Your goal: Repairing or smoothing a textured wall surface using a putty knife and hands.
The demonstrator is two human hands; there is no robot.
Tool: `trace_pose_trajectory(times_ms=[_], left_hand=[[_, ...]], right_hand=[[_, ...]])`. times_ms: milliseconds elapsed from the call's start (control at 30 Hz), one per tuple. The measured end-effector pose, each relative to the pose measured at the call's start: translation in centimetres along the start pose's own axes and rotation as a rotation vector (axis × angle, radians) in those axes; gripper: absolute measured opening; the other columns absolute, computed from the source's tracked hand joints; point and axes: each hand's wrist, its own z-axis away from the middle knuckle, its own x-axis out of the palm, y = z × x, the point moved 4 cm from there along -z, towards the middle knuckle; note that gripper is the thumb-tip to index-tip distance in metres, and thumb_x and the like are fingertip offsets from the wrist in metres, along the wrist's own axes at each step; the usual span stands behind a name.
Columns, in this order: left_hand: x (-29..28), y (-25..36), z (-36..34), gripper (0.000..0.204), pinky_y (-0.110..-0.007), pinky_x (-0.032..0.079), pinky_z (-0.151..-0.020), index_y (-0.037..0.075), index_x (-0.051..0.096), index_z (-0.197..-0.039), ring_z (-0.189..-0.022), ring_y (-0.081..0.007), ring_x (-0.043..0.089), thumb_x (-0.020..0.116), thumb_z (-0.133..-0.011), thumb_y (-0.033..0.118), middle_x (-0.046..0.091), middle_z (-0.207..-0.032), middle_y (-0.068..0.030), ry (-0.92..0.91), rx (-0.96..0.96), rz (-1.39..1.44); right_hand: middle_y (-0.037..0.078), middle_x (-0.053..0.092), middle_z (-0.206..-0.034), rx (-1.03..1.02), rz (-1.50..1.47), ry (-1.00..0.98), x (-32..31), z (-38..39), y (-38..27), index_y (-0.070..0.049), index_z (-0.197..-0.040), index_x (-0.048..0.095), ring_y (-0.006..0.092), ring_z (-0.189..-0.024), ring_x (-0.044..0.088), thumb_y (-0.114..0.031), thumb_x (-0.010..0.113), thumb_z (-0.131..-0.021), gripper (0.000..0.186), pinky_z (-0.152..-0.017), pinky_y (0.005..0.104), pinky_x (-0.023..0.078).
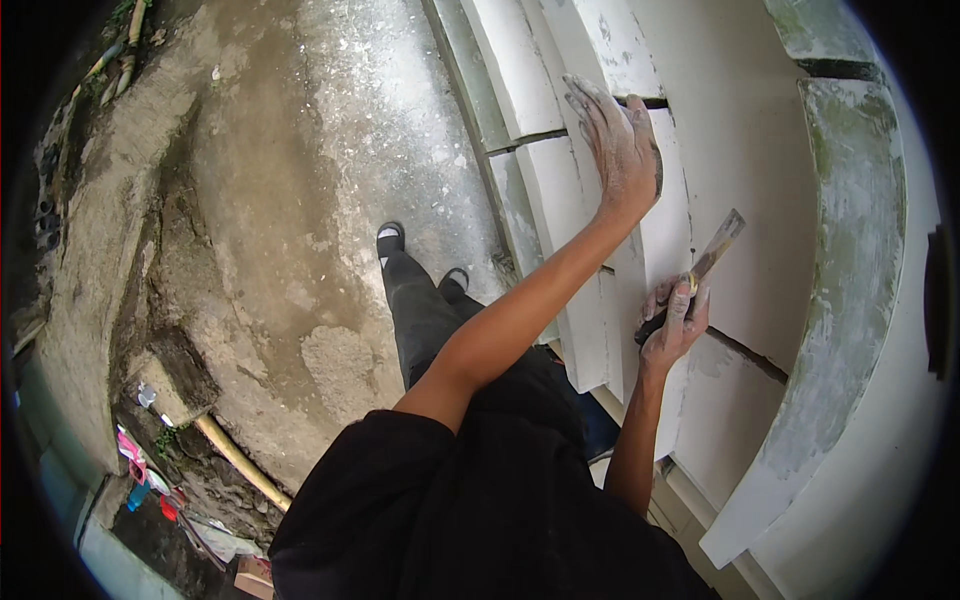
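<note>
My left hand is open and dusted with white powder. Its fingers stretch toward the top of the picture, against or just over a white slab; whether the palm touches is unclear. A thin dark strip shows along the palm's edge, too small to name. Nearer my body, my right hand is closed around a putty knife. The blade points up and to the right, over the pale panel. White residue coats those fingers too.
Stacked white slabs with dark joints run along my right side. A curved, grey-green stained slab stands farther right. Left lies a stained concrete floor, with a broken block, a yellowish pole and colourful litter at lower left.
</note>
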Motion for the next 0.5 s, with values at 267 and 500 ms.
trace_pose_trajectory(times_ms=[267, 500], left_hand=[[-0.7, 0.3, -0.1, 0.070, -0.056, 0.005, -0.114, -0.012, 0.000, -0.145, -0.142, -0.0472, -0.001, 0.033, -0.102, 0.033, -0.002, -0.153, -0.0325, 0.092, 0.078, 0.080], [1.5, -4.5, 6.4, 0.067, -0.055, 0.001, -0.114, -0.015, 0.002, -0.144, -0.142, -0.0490, -0.005, 0.037, -0.100, 0.022, -0.004, -0.151, -0.0359, -0.046, 0.230, -0.111]], right_hand=[[0.006, 0.048, -0.075, 0.027, -0.083, -0.101, -0.3, -0.3, 0.6, -0.005, -0.097, 0.046, 0.0100, -0.051, 0.044, -0.026, 0.051, -0.099, 0.022, -0.041, 0.0215, 0.035], [0.006, 0.047, -0.074, 0.029, -0.299, -0.119, -1.4, -0.3, 1.1, -0.002, -0.106, 0.046, 0.0106, -0.050, 0.045, -0.026, 0.050, -0.099, 0.025, -0.041, 0.0222, 0.037]])
